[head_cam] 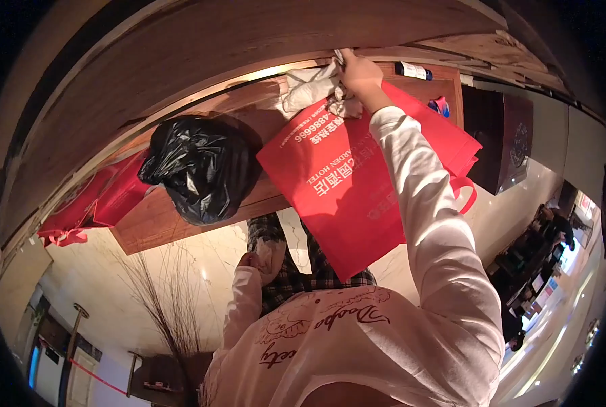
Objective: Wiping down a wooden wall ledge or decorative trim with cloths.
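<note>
My right hand (362, 75) reaches to the far edge of a wooden bench or shelf, its fingers closed on a small white wad (339, 56) that may be cloth or paper. Crumpled white material (308, 90) lies beside and below that hand. Under my right forearm a large red bag (354, 173) bearing printed writing lies flat, overhanging the near edge. My left hand (248, 260) hangs low by my thigh and grips a pale crumpled sheet (271, 258), of paper or plastic. To the left of the red bag a knotted black plastic bag (206, 170) sits on the wood.
More red bags (97, 196) rest at the left end. A dark tube (414, 70) and a small blue-and-red item (439, 106) lie at the right. Beyond stands a dark box (493, 135). Dry twigs (168, 315) rise at lower left, near a stanchion rope (98, 377). People are in the background.
</note>
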A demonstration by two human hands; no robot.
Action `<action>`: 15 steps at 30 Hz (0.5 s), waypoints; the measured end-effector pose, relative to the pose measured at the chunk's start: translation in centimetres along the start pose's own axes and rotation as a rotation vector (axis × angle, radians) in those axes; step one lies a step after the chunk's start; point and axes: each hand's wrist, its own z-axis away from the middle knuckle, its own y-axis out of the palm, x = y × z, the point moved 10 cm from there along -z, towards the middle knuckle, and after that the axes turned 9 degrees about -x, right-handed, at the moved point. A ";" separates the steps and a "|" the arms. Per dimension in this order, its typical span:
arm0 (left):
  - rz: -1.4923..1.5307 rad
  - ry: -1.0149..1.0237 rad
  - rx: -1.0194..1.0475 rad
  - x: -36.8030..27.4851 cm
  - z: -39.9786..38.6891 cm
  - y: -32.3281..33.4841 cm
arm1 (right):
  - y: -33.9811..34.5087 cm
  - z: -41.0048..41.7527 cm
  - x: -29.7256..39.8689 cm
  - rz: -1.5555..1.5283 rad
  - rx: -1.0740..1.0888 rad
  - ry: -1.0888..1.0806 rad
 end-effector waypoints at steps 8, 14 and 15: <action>-0.182 0.166 -0.117 -1.7 -0.8 3.0 | -0.3 0.0 -2.5 -0.088 -0.003 -0.025; -0.290 0.311 -0.205 -3.1 0.4 4.0 | -1.0 0.4 -3.2 -0.200 -0.060 -0.012; -0.306 0.336 -0.218 -3.4 0.5 4.4 | -1.2 0.3 -3.5 -0.213 -0.087 -0.012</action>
